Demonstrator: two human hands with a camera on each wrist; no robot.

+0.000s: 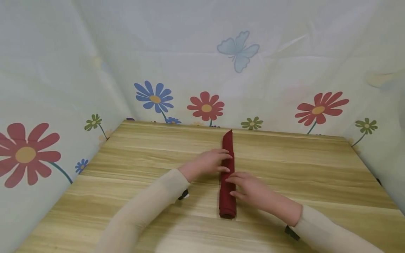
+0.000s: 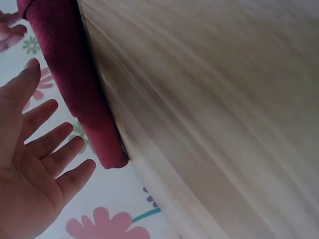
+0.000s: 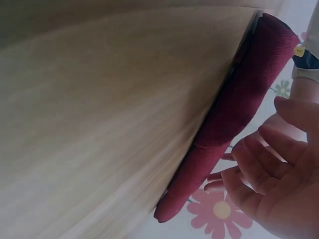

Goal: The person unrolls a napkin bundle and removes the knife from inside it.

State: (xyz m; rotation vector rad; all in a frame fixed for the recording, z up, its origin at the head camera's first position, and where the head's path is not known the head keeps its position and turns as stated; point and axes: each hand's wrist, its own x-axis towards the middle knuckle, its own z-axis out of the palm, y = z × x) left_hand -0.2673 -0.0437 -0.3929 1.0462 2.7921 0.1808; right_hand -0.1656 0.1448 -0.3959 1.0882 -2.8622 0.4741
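A dark red cloth (image 1: 226,201), rolled into a long narrow tube, lies lengthwise on the wooden table, pointing away from me. My left hand (image 1: 209,161) hovers at or lightly touches its far half from the left, fingers spread and relaxed. Lower down, my right hand (image 1: 253,189) comes in from the right with its fingertips over the roll. In the left wrist view the left palm (image 2: 32,174) faces the rolled cloth (image 2: 75,79) with loose fingers and a gap. The right wrist view shows the right hand's fingers (image 3: 256,162) gently bent beside the roll, not wrapped round it.
The wood-grain table (image 1: 152,147) extends to both sides of the roll. Behind it and at the sides hangs a pale sheet (image 1: 177,52) printed with flowers and a butterfly. Dark bands (image 1: 291,232) show at the cuffs of the light sleeves.
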